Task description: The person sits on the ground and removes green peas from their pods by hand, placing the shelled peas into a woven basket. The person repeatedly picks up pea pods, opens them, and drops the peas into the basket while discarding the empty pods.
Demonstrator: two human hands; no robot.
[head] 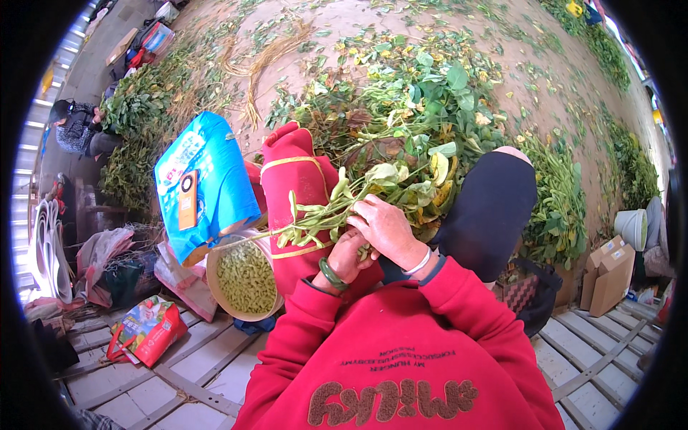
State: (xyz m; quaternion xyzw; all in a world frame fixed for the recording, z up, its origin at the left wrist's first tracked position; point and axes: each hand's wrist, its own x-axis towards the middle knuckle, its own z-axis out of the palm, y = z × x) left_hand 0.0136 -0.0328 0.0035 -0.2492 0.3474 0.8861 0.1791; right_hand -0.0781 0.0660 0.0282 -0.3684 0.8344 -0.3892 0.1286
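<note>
A green soybean plant (322, 215) with pods and pale leaves lies across my lap. My right hand (388, 228), with a white bangle at the wrist, is closed over its stems. Just below it my left hand (346, 257), wearing a green bangle, is curled around a few green pods (364, 251). The two hands touch. Left of my legs stands a round bucket (215, 293) nearly full of green pods (244, 277). A red cloth (293, 188) with yellow trim covers my left leg.
A blue bag (215, 161) with a phone (188, 200) on it leans over the bucket. Plant litter (424, 97) heaps ahead. Another person (80, 129) sits at far left beside plants. A red bag (148, 330), cardboard boxes (607, 274) and a white bucket (631, 228) stand around.
</note>
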